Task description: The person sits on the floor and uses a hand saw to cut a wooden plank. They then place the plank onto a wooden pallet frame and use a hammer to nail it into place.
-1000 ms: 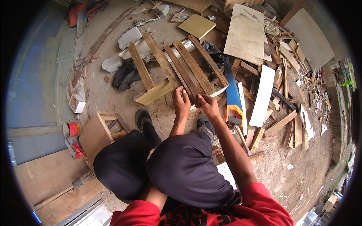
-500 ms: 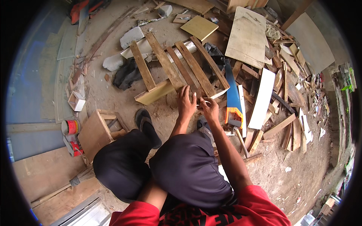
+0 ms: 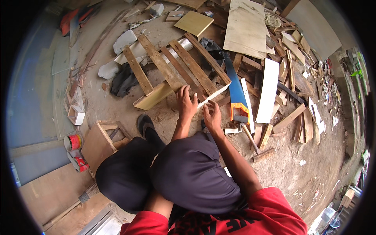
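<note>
Left of a blue-bladed, orange-handled handsaw lies a brown slatted wooden frame. At the frame's near edge, the left hand is loosely spread; the right hand is curled, whether pinching anything I cannot tell.

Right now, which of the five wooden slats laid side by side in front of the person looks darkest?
The third slat from the left: it is deeper reddish-brown, while the other four look paler.
</note>
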A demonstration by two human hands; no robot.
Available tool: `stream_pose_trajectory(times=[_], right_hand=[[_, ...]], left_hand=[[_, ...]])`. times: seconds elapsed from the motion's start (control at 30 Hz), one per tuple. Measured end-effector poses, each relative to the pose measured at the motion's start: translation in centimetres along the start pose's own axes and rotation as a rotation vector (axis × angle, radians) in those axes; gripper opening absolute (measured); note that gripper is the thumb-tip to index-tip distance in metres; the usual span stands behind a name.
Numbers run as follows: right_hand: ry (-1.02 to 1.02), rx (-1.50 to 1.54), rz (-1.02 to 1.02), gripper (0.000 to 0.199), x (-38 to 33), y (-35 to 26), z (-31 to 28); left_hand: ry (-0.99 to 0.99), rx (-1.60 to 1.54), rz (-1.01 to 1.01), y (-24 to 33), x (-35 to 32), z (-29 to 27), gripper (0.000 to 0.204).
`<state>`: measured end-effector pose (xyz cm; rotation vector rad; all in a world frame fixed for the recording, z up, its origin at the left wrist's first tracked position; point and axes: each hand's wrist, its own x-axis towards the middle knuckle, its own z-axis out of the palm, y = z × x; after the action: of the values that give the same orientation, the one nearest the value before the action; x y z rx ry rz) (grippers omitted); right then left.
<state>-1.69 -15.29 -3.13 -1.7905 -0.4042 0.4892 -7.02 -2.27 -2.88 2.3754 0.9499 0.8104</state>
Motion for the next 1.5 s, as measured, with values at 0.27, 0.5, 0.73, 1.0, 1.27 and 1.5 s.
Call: stream_pose_trajectory(times=[0.27, 0.5, 0.73, 1.0, 1.27, 1.5], right_hand=[[-0.067, 0.318, 0.267, 0.041, 1.1, -0.2, -0.7], [-0.013, 0.317, 0.29, 0.043, 1.6, -0.6, 1.0], [-0.019, 0.357, 0.346, 0.039, 1.9, -0.4, 0.4], [-0.045, 0.353, 0.335, 0.035, 1.9, -1.3, 0.7], [-0.036, 0.345, 0.338, 0.035, 2.2, -0.9, 0.4], [-0.022, 0.319, 0.343, 0.036, 2.0, -0.3, 1.6]], left_hand=[[-0.165, 0.05, 0.004, 0.7, 1.3, -0.4, 0.057], [-0.197, 0.053, -0.005, 1.0, 2.2, -0.9, 0.052], [-0.177, 0.036, 0.014, 1.7, 2.2, -0.6, 0.05], [-0.172, 0.058, -0.035, 1.3, 2.1, -1.2, 0.052], [-0.156, 0.062, -0.001, 1.7, 2.1, -1.0, 0.051], [-0.169, 0.092, -0.062, 1.0, 2.2, -1.1, 0.051]])
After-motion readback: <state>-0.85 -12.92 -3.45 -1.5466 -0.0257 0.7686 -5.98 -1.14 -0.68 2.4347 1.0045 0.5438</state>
